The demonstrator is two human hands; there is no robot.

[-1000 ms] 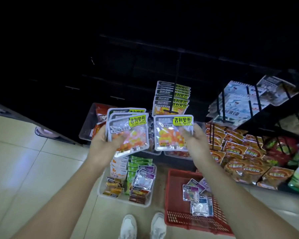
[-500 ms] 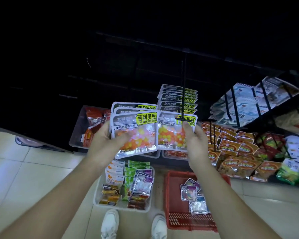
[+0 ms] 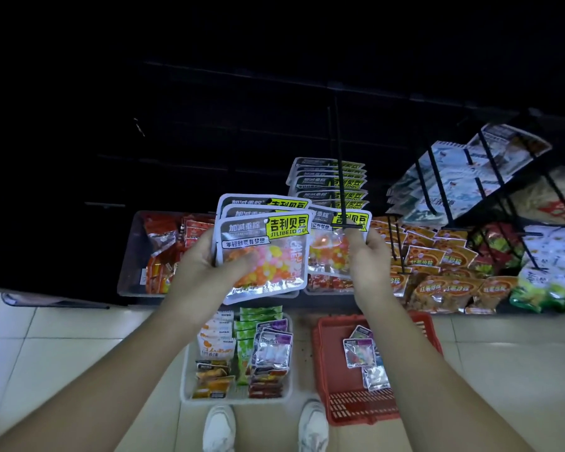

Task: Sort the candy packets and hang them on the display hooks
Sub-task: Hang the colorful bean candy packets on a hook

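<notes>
My white sneakers (image 3: 219, 429) stand on the pale tiled floor (image 3: 46, 353). Just ahead of my toes a white plastic tray (image 3: 186, 380) sits left of a red slotted basket (image 3: 356, 407), the two apart. Beyond them a clear bin (image 3: 129, 256) rests at the floor's far edge

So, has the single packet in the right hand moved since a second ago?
Yes, upward: the single packet sat below the display hook, and its top now overlaps the hook's tip.

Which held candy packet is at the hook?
The single packet in the right hand; the hook crosses its top. The left hand holds a stack beside it.
</notes>
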